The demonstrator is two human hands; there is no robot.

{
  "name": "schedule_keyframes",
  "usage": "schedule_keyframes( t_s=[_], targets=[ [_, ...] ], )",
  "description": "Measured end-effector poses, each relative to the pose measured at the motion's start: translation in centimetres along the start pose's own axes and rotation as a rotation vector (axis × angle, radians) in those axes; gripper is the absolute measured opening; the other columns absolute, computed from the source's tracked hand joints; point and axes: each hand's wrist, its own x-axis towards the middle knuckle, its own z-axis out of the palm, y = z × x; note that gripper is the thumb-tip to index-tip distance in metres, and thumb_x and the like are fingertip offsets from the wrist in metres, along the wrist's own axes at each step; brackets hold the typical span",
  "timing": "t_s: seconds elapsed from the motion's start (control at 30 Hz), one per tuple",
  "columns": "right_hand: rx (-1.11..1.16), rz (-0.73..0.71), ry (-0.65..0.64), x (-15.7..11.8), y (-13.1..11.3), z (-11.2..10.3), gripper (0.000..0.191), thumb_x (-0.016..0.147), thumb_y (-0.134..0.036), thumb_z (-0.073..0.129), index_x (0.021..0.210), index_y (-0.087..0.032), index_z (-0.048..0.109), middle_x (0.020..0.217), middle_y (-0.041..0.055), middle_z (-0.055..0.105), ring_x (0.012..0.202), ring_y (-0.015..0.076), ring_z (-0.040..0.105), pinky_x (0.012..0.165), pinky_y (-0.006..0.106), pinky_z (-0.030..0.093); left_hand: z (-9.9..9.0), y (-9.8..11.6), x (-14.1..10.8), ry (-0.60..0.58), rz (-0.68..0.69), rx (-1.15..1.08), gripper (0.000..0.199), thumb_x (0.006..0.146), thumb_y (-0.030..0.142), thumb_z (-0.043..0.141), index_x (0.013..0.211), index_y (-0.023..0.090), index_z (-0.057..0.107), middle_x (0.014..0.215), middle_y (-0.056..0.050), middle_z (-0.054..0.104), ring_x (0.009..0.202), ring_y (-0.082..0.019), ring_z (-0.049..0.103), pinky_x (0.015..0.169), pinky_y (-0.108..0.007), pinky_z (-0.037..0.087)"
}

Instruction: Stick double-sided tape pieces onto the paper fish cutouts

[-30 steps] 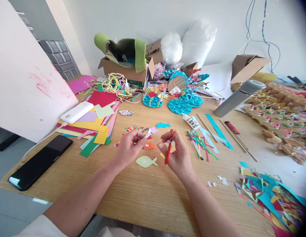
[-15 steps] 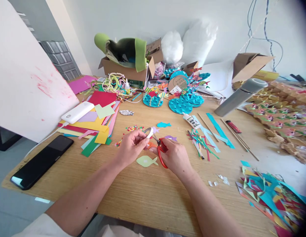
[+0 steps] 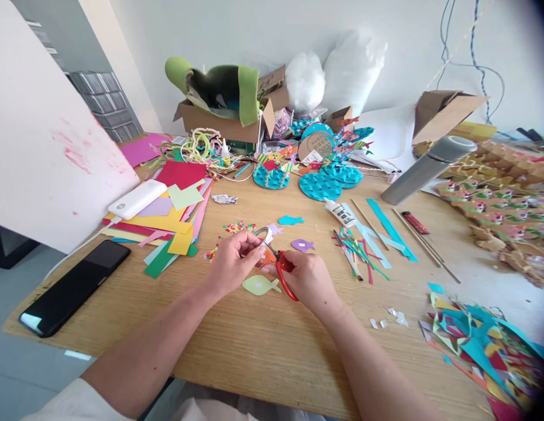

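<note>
My left hand [image 3: 231, 261] is closed on a small roll of white tape [image 3: 267, 235], held up above the table between thumb and fingers. Red-handled scissors [image 3: 284, 282] are in my right hand [image 3: 310, 278], their blades pointing at the tape; the tips are partly hidden by my left fingers. Under the hands lies a pale green paper fish [image 3: 258, 285] with a small white square on it. An orange paper piece [image 3: 268, 257] shows partly between the hands. Just beyond are a purple fish [image 3: 303, 244], also with a white square, a lilac fish [image 3: 275, 230] and a blue fish [image 3: 291, 220].
Coloured paper sheets [image 3: 178, 225], a white power bank [image 3: 137, 199] and a phone [image 3: 76, 286] lie on the left. To the right are a glue tube [image 3: 341, 213], thin paper strips [image 3: 357, 254], a grey flask [image 3: 423, 172] and paper scraps [image 3: 482, 339]. Blue-topped discs [image 3: 320, 186] stand behind.
My right hand has shifted slightly left, bringing the scissors closer to the tape. The purple fish, partly covered before, now shows fully. My left hand has stayed nearly still.
</note>
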Motion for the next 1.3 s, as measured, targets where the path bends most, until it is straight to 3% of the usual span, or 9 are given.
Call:
schedule_keyframes(
  t_s=[0.2,0.43,0.63,0.87,1.03,1.17,1.23,1.3],
  targets=[
    [0.158,0.082,-0.044,0.1,-0.4,-0.1,0.059,0.077,-0.069,0.051,0.046,-0.021,0.037,0.042,-0.0047,0.033,0.043,0.0084,0.021,0.042,0.024,0.020,0.0,0.2,0.0,0.011,0.004,-0.010,0.016,0.076,0.029,0.065,0.075,0.016,0.058,0.062,0.001,0.064,0.056,-0.011,0.062,0.055,-0.021,0.051],
    [0.137,0.107,-0.062,0.3,-0.4,-0.2,0.063,0.076,-0.075,0.048,0.045,-0.021,0.038,0.041,-0.0046,0.032,0.042,0.0085,0.021,0.042,0.024,0.019,0.0,0.4,0.0,0.022,0.005,0.006,0.013,0.076,0.026,0.064,0.075,0.015,0.059,0.061,0.001,0.063,0.054,-0.010,0.061,0.054,-0.020,0.050],
    [0.055,0.066,-0.016,0.3,-0.2,-0.2,0.064,0.077,-0.075,0.047,0.043,-0.020,0.042,0.040,-0.0022,0.039,0.041,0.0090,0.025,0.043,0.024,0.020,0.0,0.6,0.0,0.019,0.013,0.015,0.014,0.076,0.028,0.064,0.075,0.015,0.059,0.061,0.001,0.064,0.054,-0.011,0.062,0.053,-0.020,0.050],
    [-0.172,-0.012,0.145,-0.1,0.2,0.2,0.063,0.082,-0.072,0.043,0.048,-0.020,0.050,0.042,0.0021,0.050,0.040,0.0107,0.036,0.047,0.026,0.020,-0.1,0.5,-0.2,0.018,0.086,0.112,0.011,0.080,0.027,0.061,0.078,0.016,0.058,0.063,0.000,0.065,0.055,-0.011,0.062,0.053,-0.020,0.048],
    [-0.243,0.023,0.265,0.1,0.8,-1.0,0.061,0.085,-0.067,0.044,0.046,-0.020,0.045,0.039,0.0008,0.046,0.038,0.0100,0.034,0.047,0.026,0.020,-1.0,-0.3,0.2,0.081,0.194,0.341,0.011,0.083,0.028,0.057,0.080,0.018,0.058,0.066,-0.001,0.066,0.057,-0.012,0.061,0.054,-0.021,0.045],
    [-0.278,0.059,0.321,0.3,1.3,-1.8,0.058,0.085,-0.063,0.047,0.046,-0.020,0.045,0.040,0.0007,0.047,0.038,0.0098,0.033,0.047,0.025,0.021,-3.6,-1.1,1.7,0.316,0.253,0.763,0.011,0.085,0.029,0.055,0.081,0.020,0.060,0.070,-0.002,0.067,0.064,-0.016,0.062,0.061,-0.025,0.043],
    [-0.313,0.036,0.319,0.3,1.3,-1.8,0.058,0.086,-0.061,0.047,0.046,-0.019,0.046,0.039,0.0012,0.048,0.038,0.0098,0.033,0.047,0.025,0.020,-5.1,-1.7,2.4,0.371,0.192,0.970,0.009,0.085,0.026,0.055,0.082,0.020,0.061,0.073,-0.005,0.069,0.069,-0.020,0.064,0.064,-0.029,0.043],
    [-0.355,0.001,0.310,0.3,1.3,-1.6,0.058,0.087,-0.061,0.046,0.047,-0.019,0.049,0.039,0.0019,0.049,0.037,0.0098,0.034,0.047,0.026,0.019,-6.2,-2.4,3.0,0.344,0.088,1.127,0.010,0.085,0.023,0.054,0.083,0.020,0.063,0.075,-0.007,0.069,0.072,-0.024,0.064,0.064,-0.032,0.043]
  ],
)
